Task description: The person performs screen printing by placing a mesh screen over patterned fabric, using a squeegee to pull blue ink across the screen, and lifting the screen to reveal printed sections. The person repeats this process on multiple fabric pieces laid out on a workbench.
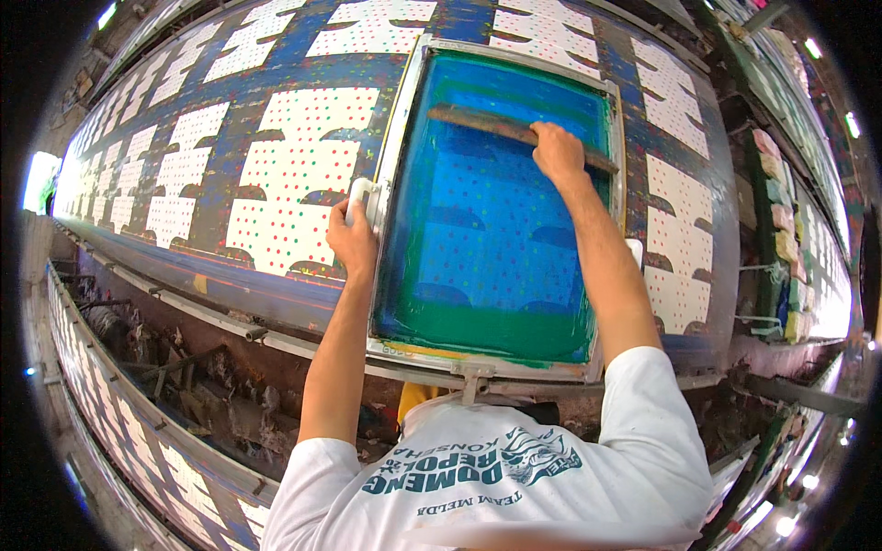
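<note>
A screen-printing frame (390, 202) with blue mesh and green ink at its edges lies on a long printing table in front of me. My left hand (353, 234) grips a white handle (363, 191) on the frame's left side. My right hand (558, 151) is closed on a long wooden squeegee (478, 121), which lies slantwise across the upper part of the mesh. Dotted cream fabric pieces (308, 165) are spread on the table to the left, above and right of the frame, and their shapes show through the blue mesh.
A metal rail (230, 321) runs along the table's near edge, above a dark gap with clutter. More long tables with dotted pieces (179, 468) stand behind me and beyond the far right end, where pale folded items (776, 211) are piled. Lamps (813, 50) glow at the rim.
</note>
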A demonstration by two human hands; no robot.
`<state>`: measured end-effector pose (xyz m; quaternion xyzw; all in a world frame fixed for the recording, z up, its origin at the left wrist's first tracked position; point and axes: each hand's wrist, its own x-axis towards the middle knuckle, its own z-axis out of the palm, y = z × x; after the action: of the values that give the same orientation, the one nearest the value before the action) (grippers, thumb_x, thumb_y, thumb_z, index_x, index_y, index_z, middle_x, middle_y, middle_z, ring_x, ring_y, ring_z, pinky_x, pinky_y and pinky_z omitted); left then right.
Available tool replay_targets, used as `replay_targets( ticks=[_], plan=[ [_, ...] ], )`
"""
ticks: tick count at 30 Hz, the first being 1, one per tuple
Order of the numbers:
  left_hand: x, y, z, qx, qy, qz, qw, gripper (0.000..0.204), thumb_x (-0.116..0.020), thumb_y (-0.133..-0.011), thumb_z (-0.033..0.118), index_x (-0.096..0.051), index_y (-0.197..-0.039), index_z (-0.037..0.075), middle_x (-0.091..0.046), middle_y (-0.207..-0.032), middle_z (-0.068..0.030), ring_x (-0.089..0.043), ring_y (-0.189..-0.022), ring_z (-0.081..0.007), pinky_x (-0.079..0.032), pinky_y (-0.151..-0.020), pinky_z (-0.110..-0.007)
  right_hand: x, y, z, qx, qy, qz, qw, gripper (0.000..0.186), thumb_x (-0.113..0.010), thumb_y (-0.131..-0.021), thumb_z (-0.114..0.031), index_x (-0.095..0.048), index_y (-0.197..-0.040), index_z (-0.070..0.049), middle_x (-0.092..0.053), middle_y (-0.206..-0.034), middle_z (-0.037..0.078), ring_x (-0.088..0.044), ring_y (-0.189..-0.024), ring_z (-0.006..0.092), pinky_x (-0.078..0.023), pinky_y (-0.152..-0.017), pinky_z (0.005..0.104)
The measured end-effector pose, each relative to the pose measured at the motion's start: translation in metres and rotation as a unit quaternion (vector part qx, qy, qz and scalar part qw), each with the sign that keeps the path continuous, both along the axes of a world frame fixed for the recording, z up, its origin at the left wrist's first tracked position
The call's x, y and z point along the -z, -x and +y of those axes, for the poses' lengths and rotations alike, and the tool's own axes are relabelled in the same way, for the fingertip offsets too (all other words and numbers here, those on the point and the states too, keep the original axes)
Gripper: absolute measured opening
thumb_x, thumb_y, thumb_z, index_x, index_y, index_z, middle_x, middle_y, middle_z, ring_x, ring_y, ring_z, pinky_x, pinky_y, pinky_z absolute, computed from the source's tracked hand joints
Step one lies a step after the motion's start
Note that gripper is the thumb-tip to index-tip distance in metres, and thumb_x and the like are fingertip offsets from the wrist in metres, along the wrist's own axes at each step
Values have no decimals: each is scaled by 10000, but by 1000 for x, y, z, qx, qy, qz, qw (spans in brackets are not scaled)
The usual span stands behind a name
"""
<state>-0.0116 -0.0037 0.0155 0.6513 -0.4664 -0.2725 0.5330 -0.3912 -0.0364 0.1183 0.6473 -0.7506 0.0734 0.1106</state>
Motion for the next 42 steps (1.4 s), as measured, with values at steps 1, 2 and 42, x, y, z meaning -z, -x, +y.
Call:
replay_targets(
  ticks=[1, 2, 42],
  plan=[
    [1, 1, 0, -2, 4, -9, 1000, 328, -660, -978, 278, -710, -1074, -32, -749, -946, -178, -699, -830, -261, -543, -789, -412, -3, 8, -16, -14, -5, -8, 1000, 270, -603, -891, -110, -734, -1126, -136, -750, -1068, 150, -723, -978, 385, -579, -850, 531],
    [2, 2, 1, -3, 8, -20, 1000, 326, -662, -978, 276, -711, -1066, -34, -748, -943, -176, -697, -830, -256, -543, -787, -407, -10, 18, -29, -15, -23, -16, 1000, 279, -607, -887, -118, -740, -1132, -144, -752, -1074, 154, -722, -989, 388, -580, -855, 535],
    [12, -5, 2, 20, 56, -18, 998, 374, -649, -962, 322, -725, -1050, -34, -746, -951, -241, -721, -866, -392, -541, -812, -468, -9, -139, 279, -83, -119, -108, 983, 332, -622, -812, 34, -735, -1115, -40, -750, -1117, 161, -716, -1041, 342, -570, -893, 472]
  ],
)
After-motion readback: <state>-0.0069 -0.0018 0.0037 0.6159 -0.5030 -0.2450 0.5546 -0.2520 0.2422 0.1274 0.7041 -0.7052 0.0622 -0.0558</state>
